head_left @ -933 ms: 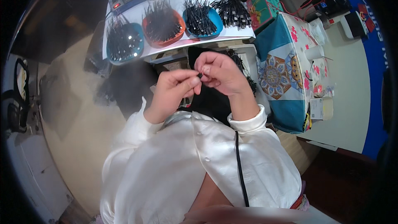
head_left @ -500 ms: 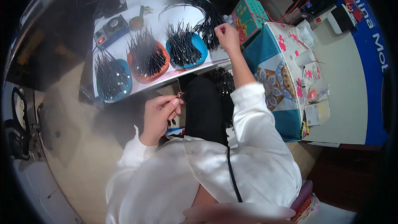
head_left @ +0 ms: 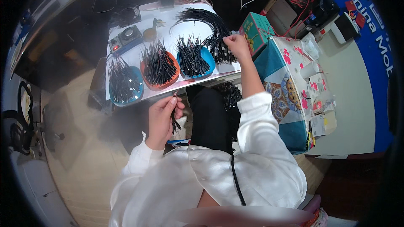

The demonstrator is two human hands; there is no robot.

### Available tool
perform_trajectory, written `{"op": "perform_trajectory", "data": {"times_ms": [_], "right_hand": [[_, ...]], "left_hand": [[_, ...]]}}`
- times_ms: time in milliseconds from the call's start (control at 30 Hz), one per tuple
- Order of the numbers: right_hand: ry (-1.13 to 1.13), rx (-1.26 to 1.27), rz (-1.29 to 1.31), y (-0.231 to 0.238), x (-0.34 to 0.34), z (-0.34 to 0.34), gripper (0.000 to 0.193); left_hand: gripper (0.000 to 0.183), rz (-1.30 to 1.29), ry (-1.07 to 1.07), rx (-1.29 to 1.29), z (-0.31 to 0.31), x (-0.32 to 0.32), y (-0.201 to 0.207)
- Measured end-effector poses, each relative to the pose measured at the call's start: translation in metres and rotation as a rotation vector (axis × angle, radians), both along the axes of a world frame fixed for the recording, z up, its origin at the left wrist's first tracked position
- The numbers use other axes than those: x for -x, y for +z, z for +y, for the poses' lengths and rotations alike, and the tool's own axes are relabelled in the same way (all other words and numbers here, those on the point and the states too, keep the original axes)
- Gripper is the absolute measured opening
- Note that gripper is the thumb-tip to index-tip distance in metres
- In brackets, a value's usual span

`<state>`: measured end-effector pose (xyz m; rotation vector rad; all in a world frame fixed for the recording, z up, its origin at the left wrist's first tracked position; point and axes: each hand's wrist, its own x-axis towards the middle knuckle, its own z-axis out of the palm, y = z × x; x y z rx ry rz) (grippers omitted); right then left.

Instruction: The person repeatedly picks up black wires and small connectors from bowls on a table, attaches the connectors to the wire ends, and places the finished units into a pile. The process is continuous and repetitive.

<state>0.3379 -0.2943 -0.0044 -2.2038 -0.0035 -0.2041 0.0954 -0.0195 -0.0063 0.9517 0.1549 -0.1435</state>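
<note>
Over my lap, my left hand [head_left: 163, 120] is closed around a few short black cables [head_left: 175, 125]; their bare reddish wire ends stick up past the thumb. My right hand [head_left: 238, 47] reaches to the table's right side, its fingers pinched at the edge of a long bundle of black cables [head_left: 212, 25] with metal plug ends. Whatever lies between those fingertips is too small to make out. Left of the bundle stand a blue bowl [head_left: 213, 62], an orange bowl [head_left: 176, 72] and another blue bowl [head_left: 141, 94], each full of short black cables.
Behind the bowls on the white table [head_left: 174, 28] sit a small device with a dial [head_left: 131, 33] and a round tin [head_left: 149, 35]. A green carton [head_left: 253, 31] and a flower-patterned cloth [head_left: 280, 88] are to the right. More black cables [head_left: 231, 96] hang below the table edge.
The view has shifted, so the table appears lower and further right. My left hand has turned the cables more upright. My right hand stays by the long bundle, fingers still pinched.
</note>
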Motion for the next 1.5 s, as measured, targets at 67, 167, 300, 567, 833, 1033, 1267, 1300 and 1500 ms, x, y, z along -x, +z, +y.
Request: {"op": "perform_trajectory", "data": {"times_ms": [67, 167, 300, 567, 833, 1033, 1267, 1300, 1500], "right_hand": [[0.092, -0.446, 0.144, 0.007, 0.041, 0.004, 0.02], [0.204, -0.852, 0.301, 0.021, 0.087, 0.021, 0.015], [0.288, -0.542, 0.103, 0.037, 0.146, 0.054, 0.013], [0.594, 0.427, -0.227, -0.009, 0.291, 0.114, 0.019], [0.848, 0.1, 0.06, -0.037, 0.28, 0.112, 0.021], [0.724, -0.923, 0.239, 0.031, 0.257, 0.1, 0.02], [0.628, -0.87, 0.073, 0.058, 0.291, 0.116, 0.011], [0.577, -0.785, 0.044, 0.058, 0.298, 0.118, 0.011], [0.483, -0.481, -0.207, 0.056, 0.323, 0.128, 0.012]], "left_hand": [[0.023, 0.035, 0.017, 0.017, -0.003, -0.002, 0.003], [0.024, -0.031, -0.011, 0.084, -0.014, -0.008, 0.008], [0.025, -0.066, -0.039, 0.103, -0.025, -0.021, 0.018], [0.017, -0.162, -0.018, 0.128, -0.008, -0.015, 0.046], [0.014, -0.469, -0.096, -0.042, 0.02, 0.045, 0.055], [0.013, -0.416, -0.274, -0.034, 0.022, 0.101, 0.039], [0.014, -0.378, -0.159, -0.053, 0.024, 0.113, 0.033], [0.015, -0.385, -0.074, 0.013, 0.022, 0.11, 0.033], [0.017, -0.47, 0.192, -0.292, 0.001, 0.102, 0.03]]}}
